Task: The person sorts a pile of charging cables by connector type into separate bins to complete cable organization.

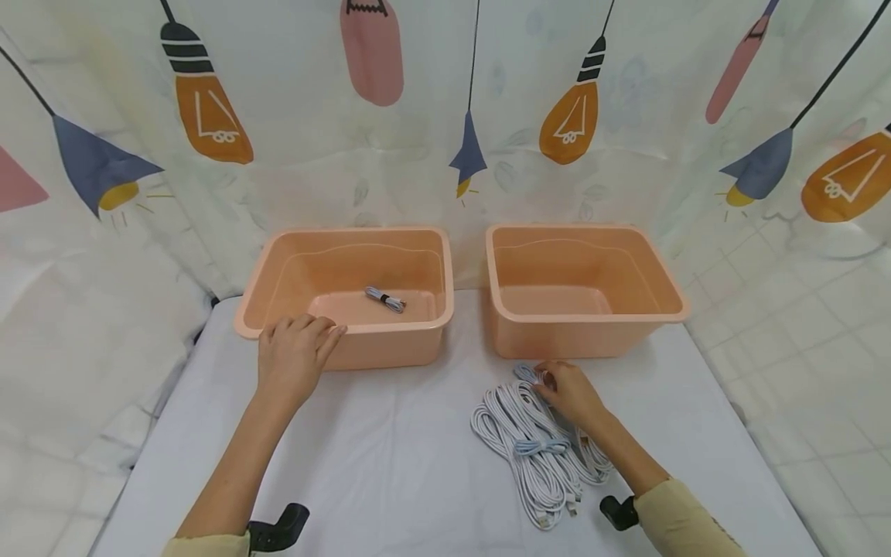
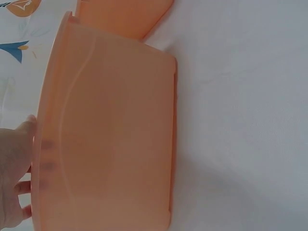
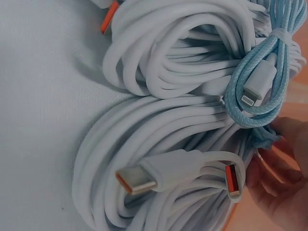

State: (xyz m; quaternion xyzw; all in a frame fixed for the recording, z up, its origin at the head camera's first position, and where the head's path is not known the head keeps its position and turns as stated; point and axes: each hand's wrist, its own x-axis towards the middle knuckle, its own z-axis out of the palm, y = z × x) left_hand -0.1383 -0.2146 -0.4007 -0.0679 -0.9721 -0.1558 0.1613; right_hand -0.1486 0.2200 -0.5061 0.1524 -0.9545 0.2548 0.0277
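Observation:
My left hand (image 1: 295,352) grips the near rim of the left peach bin (image 1: 390,338); in the left wrist view its fingers curl over that rim (image 2: 39,103). Inside the bin lies a small cable bundle (image 1: 385,299) with a dark tie. My right hand (image 1: 572,394) pinches a light blue cable (image 1: 527,373) at the far end of a pile of coiled white cables (image 1: 511,422). Another light blue cable (image 3: 236,91), bundled with a white connector, lies across the pile. A white USB-C plug (image 3: 168,171) shows close up in the right wrist view.
A second peach bin (image 1: 557,338) stands to the right, just beyond the cable pile. Both bins sit at the back of a table with a white cloth (image 1: 397,464). Behind hangs a curtain (image 1: 418,170) printed with lamps and bulbs.

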